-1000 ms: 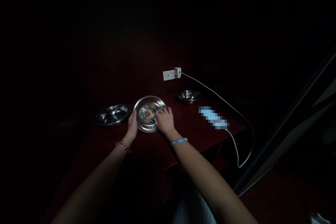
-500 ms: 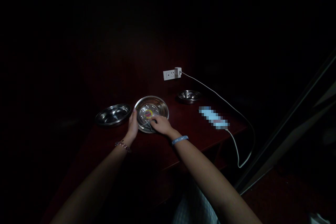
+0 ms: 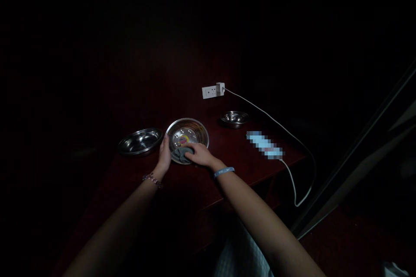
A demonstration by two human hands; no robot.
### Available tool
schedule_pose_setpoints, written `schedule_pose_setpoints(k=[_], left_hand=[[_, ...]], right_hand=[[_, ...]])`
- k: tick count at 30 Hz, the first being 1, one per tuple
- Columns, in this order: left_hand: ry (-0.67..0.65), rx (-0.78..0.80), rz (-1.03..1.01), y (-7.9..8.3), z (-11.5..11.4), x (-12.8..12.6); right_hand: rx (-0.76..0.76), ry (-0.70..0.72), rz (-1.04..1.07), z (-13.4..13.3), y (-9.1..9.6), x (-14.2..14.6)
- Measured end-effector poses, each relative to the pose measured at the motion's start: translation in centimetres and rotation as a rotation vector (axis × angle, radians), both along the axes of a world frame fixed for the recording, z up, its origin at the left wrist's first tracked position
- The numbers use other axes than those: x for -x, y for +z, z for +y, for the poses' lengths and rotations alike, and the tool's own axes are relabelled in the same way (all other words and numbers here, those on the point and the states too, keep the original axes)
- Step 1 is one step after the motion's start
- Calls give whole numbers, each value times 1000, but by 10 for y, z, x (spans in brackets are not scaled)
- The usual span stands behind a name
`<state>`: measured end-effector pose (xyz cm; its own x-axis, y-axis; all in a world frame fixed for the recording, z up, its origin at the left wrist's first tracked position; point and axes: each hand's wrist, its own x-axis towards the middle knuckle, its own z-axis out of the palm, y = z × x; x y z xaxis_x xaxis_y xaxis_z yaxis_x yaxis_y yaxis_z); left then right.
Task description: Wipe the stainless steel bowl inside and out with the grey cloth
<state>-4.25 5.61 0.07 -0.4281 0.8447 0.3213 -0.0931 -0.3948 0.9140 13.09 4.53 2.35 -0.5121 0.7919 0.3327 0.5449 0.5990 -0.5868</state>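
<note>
A shiny metal bowl (image 3: 200,132) with a yellow and pink label on its inner bottom is tilted toward me above the dark red table. My left hand (image 3: 165,156) grips its left rim, thumb up along the edge. Inside the near part of the bowl, my right hand (image 3: 199,154) is closed on a grey cloth (image 3: 182,154) pressed against the metal. The cloth covers the lower edge of the label. Some of the right fingers are hidden by the cloth and the hand itself.
Left of the bowl rests a wide metal dish (image 3: 140,142); a smaller metal bowl (image 3: 234,119) sits at the back right. A pixelated phone-like object (image 3: 264,145) lies on the table (image 3: 224,186), its white cable (image 3: 269,114) looping from the wall socket (image 3: 209,91).
The grey cloth has shifted left across the bowl's near inner side, and more of it shows beside my right hand. My left hand and the bowl stay nearly still.
</note>
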Motion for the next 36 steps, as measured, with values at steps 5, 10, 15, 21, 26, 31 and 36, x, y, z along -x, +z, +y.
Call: schedule_pose_setpoints(k=[5, 10, 15, 21, 26, 31, 36], left_hand=[[24, -4, 2, -2, 1, 0], [15, -4, -3, 1, -1, -1], [-1, 10, 6, 3, -2, -1], [41, -3, 5, 0, 0, -1], [24, 19, -1, 2, -3, -3], [18, 31, -5, 3, -3, -3], [12, 16, -9, 1, -1, -2]], right_hand=[[-7, 105, 142, 4, -4, 3], [13, 89, 128, 4, -4, 4], [8, 42, 87, 2, -2, 3], [4, 22, 59, 0, 1, 2], [-1, -35, -8, -2, 6, 1], [7, -63, -51, -3, 7, 1], [1, -71, -73, -2, 6, 1]])
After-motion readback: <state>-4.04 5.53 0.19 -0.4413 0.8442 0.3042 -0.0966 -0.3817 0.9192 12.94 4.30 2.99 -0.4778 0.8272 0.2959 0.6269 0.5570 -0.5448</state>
